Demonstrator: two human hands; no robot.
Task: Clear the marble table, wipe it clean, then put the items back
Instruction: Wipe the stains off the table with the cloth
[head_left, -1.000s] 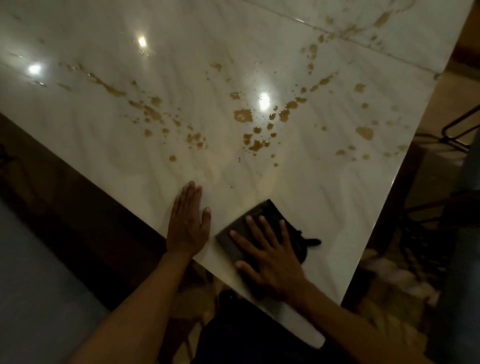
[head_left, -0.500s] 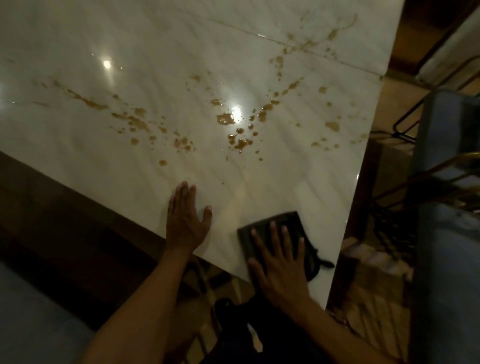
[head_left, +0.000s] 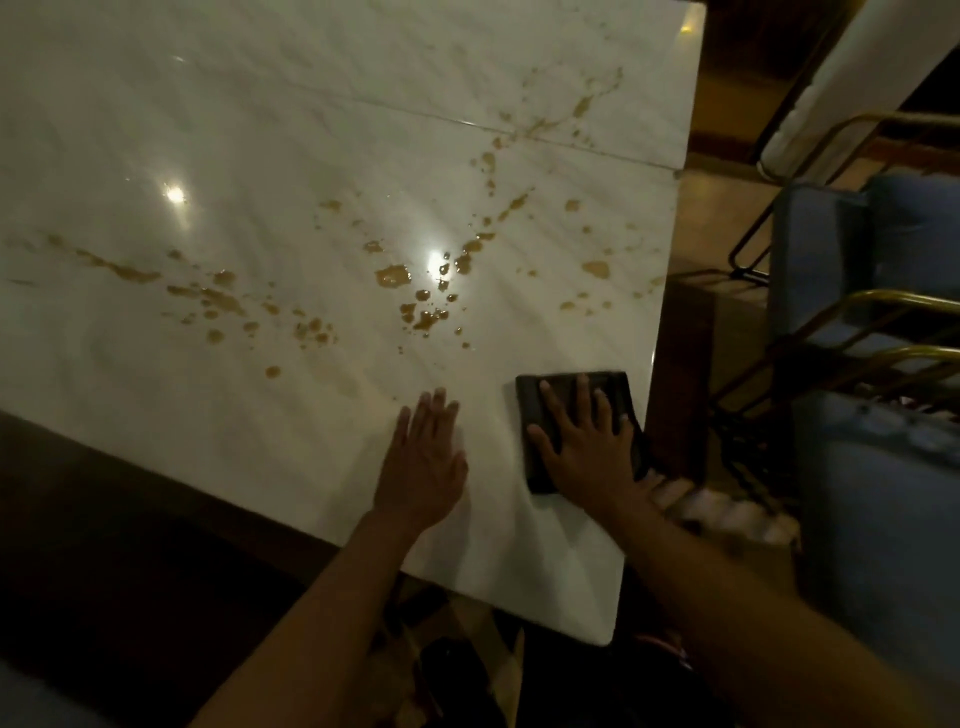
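On marble table (head_left: 260, 130), dark cloth (head_left: 535, 405) under right hand (head_left: 587, 457)

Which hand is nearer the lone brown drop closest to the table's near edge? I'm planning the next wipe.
Left. The left hand lies flat just right of the drop; the right hand, pressing the dark cloth, is farther right.

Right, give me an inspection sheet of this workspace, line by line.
Surface: marble table, glossy, seam across the far part, brown spill spots scattered over the middle.
Job's things: dark folded cloth lying flat near the right edge, short of the spill.
Clutter: nothing seen on the tabletop.
Hands: left hand flat on the bare marble; right hand pressing flat on the cloth, fingers spread.
Cables: nothing seen.
Surroundings: blue chairs with brass-coloured frames to the right; dim room.
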